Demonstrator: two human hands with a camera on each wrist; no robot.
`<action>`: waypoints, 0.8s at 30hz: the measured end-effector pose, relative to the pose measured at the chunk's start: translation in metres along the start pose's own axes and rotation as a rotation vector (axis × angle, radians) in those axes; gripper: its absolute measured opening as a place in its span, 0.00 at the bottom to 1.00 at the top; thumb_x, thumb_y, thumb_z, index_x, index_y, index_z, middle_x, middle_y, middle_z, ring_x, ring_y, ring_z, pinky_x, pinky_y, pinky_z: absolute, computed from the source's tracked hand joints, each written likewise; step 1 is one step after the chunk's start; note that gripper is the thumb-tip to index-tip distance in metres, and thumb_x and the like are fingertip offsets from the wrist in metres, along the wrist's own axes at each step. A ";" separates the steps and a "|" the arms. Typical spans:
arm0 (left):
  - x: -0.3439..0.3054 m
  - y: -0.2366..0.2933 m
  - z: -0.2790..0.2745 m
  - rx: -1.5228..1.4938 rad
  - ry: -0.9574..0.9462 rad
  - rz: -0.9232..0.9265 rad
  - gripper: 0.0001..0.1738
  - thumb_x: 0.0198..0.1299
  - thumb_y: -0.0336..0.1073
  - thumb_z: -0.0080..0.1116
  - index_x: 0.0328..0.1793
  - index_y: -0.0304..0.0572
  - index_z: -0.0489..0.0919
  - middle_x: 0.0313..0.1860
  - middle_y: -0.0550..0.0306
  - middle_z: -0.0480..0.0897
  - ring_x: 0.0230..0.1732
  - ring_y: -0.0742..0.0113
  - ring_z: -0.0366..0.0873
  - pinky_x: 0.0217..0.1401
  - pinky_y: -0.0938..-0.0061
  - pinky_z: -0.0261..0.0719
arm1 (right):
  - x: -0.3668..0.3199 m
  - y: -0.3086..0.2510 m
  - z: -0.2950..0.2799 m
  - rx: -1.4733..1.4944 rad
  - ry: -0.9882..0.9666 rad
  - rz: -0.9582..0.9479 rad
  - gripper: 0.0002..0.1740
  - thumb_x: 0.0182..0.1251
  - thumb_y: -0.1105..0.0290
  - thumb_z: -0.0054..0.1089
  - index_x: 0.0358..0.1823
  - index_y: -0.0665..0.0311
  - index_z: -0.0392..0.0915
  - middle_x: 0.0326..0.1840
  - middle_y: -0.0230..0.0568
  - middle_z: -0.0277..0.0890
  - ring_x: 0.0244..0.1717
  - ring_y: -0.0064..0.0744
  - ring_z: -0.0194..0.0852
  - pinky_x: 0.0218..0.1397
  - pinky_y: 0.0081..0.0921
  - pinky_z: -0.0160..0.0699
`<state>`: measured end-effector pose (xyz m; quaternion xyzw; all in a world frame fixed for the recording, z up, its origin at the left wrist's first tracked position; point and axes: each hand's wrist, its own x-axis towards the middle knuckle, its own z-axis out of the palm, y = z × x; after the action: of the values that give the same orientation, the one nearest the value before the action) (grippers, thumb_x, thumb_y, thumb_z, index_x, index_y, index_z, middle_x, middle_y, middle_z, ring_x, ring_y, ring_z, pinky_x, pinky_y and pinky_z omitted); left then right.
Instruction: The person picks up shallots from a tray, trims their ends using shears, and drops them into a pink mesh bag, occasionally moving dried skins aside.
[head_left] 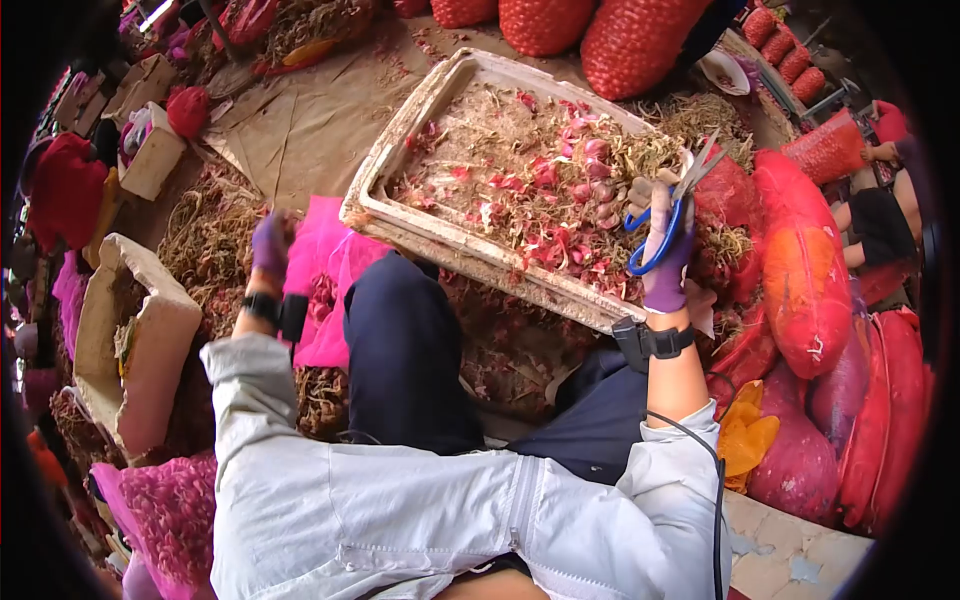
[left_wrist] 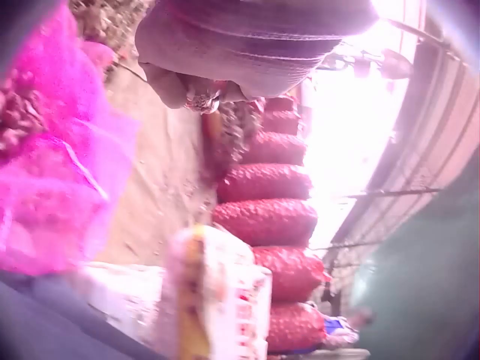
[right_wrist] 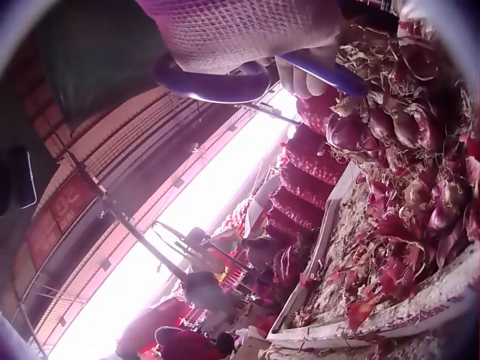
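My right hand (head_left: 657, 218), in a purple and grey knit glove, holds scissors with blue handles (head_left: 650, 262). Their blades (head_left: 703, 165) stand apart, pointing up past the fingers over the right end of a shallow white foam tray (head_left: 480, 237). A cluster of red shallots (head_left: 597, 170) lies in that tray among dry stalks and skins. On the other side, my gloved left hand (head_left: 270, 245) is beside a pink mesh bag (head_left: 325, 265) with shallots inside. Its fingers curl, and the left wrist view shows a small pale ragged bit (left_wrist: 202, 99) pinched at the fingertips.
Dry stalks (head_left: 195, 240) are heaped on the left, near a broken foam box (head_left: 135, 345). Full red mesh sacks (head_left: 640, 45) stand behind the tray. More red sacks (head_left: 800, 260) crowd the right side, with an orange-yellow cloth (head_left: 748, 430) below them.
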<state>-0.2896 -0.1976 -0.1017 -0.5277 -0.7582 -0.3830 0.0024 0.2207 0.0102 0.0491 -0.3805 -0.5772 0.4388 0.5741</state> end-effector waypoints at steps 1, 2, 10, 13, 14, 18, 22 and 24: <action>-0.028 -0.022 0.005 -0.569 -0.123 -0.383 0.18 0.65 0.41 0.47 0.20 0.49 0.68 0.14 0.67 0.64 0.15 0.73 0.59 0.19 0.77 0.54 | -0.002 -0.004 0.000 -0.025 0.008 0.039 0.19 0.70 0.63 0.53 0.56 0.65 0.66 0.41 0.44 0.78 0.39 0.29 0.80 0.41 0.22 0.77; -0.057 -0.046 0.010 -1.086 -0.020 -0.837 0.18 0.64 0.41 0.47 0.19 0.50 0.68 0.13 0.66 0.63 0.14 0.72 0.56 0.19 0.78 0.51 | -0.004 0.007 -0.005 0.020 -0.010 0.005 0.19 0.70 0.63 0.53 0.57 0.64 0.66 0.41 0.44 0.79 0.38 0.30 0.80 0.40 0.22 0.77; -0.168 -0.153 0.137 -0.635 -0.170 -1.021 0.26 0.52 0.40 0.63 0.52 0.27 0.74 0.37 0.46 0.80 0.40 0.54 0.81 0.43 0.61 0.78 | -0.020 -0.015 -0.014 0.086 -0.356 0.303 0.15 0.66 0.64 0.54 0.49 0.64 0.73 0.29 0.40 0.77 0.29 0.28 0.74 0.33 0.20 0.73; -0.119 -0.118 0.104 -0.662 -0.447 -1.066 0.24 0.52 0.42 0.61 0.48 0.29 0.75 0.34 0.46 0.80 0.38 0.57 0.79 0.38 0.65 0.77 | -0.040 -0.042 -0.008 -1.106 -0.531 0.100 0.22 0.56 0.62 0.62 0.51 0.63 0.72 0.32 0.51 0.77 0.33 0.46 0.79 0.38 0.36 0.74; -0.103 -0.113 0.101 -0.727 -0.595 -1.148 0.23 0.53 0.43 0.61 0.46 0.29 0.76 0.31 0.49 0.80 0.36 0.57 0.79 0.37 0.64 0.77 | -0.045 -0.032 -0.012 -1.166 -0.489 0.035 0.20 0.57 0.63 0.61 0.50 0.61 0.73 0.33 0.53 0.78 0.36 0.51 0.79 0.38 0.40 0.74; -0.050 -0.100 0.089 -0.656 -0.685 -0.981 0.15 0.57 0.43 0.58 0.42 0.38 0.77 0.28 0.57 0.78 0.29 0.65 0.75 0.30 0.72 0.73 | -0.049 -0.010 -0.002 -1.333 -0.622 -0.013 0.17 0.61 0.59 0.54 0.49 0.58 0.72 0.34 0.55 0.78 0.38 0.55 0.77 0.40 0.45 0.74; -0.011 -0.027 0.042 -0.631 -0.587 -0.791 0.11 0.61 0.43 0.56 0.40 0.45 0.77 0.26 0.64 0.76 0.24 0.71 0.73 0.25 0.77 0.70 | -0.038 0.037 0.019 -1.491 -0.748 -0.125 0.18 0.62 0.58 0.51 0.48 0.60 0.72 0.37 0.53 0.80 0.41 0.51 0.79 0.44 0.44 0.74; 0.004 0.030 0.011 -0.584 -0.529 -0.670 0.12 0.62 0.44 0.55 0.42 0.44 0.78 0.29 0.65 0.76 0.26 0.73 0.72 0.27 0.78 0.70 | -0.031 0.037 0.027 -1.615 -0.792 -0.111 0.19 0.63 0.57 0.50 0.51 0.59 0.71 0.40 0.52 0.80 0.43 0.50 0.79 0.45 0.43 0.75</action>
<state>-0.2628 -0.1834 -0.0898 -0.3136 -0.7218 -0.4117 -0.4595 0.1926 -0.0091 0.0055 -0.4607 -0.8826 -0.0299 -0.0888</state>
